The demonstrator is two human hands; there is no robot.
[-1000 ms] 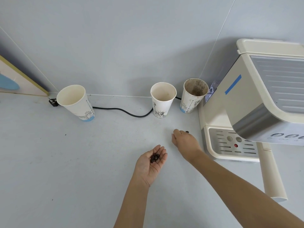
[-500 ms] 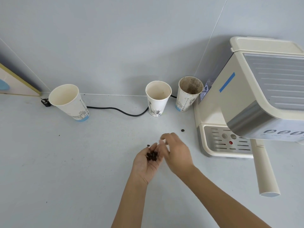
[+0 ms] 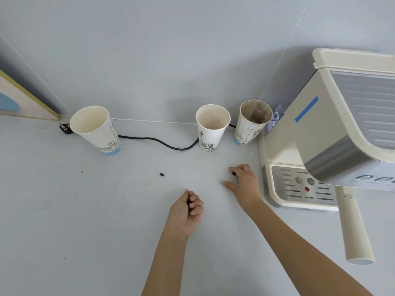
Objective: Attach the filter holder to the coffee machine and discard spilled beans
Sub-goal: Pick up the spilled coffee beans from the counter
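Observation:
A cream coffee machine (image 3: 333, 133) stands at the right, and the cream handle of the filter holder (image 3: 355, 229) sticks out from under its head toward me. My left hand (image 3: 186, 212) rests on the counter, curled around several dark coffee beans. My right hand (image 3: 245, 184) reaches forward beside the machine's drip tray (image 3: 299, 186), its fingertips pinching a single bean (image 3: 233, 173) on the counter. Another loose bean (image 3: 161, 174) lies alone to the left.
Three paper cups stand by the wall: a left cup (image 3: 96, 129), a middle cup (image 3: 211, 127), and a coffee-stained cup (image 3: 252, 120) next to the machine. A black power cord (image 3: 158, 142) runs along the counter behind them. A framed board (image 3: 19, 101) leans at far left.
My right hand left the left palm and reached forward to the bean near the machine. My left hand curled shut over the gathered beans. One bean now lies at the left.

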